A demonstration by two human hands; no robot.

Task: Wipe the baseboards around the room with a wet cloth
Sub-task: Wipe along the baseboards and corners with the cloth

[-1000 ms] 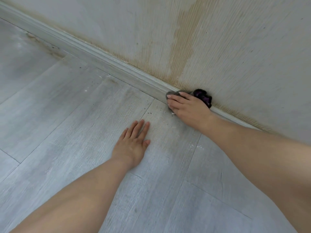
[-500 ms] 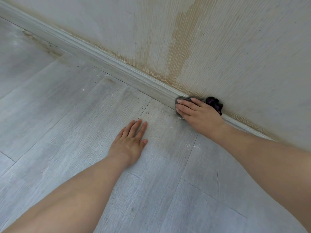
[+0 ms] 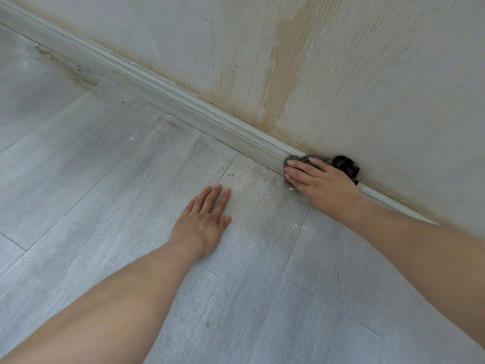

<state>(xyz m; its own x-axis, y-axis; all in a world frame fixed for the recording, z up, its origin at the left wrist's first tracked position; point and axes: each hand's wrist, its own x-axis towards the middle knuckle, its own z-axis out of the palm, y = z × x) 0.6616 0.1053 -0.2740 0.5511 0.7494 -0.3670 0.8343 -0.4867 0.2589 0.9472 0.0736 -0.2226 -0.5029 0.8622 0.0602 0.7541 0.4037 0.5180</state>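
Grey cloth (image 3: 296,160) — further right along baseboard (image 3: 183,103)

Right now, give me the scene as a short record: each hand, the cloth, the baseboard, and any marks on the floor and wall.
right hand: fingers straight, pressing the cloth against the baseboard
left hand: flat on the floor, palm down, holding nothing
cloth: grey, mostly under the right hand; dark purple part shows behind it
baseboard: pale grey, runs diagonally from upper left to right
floor: grey planks; dark grime along the far left joint
wall: brownish stain above the baseboard
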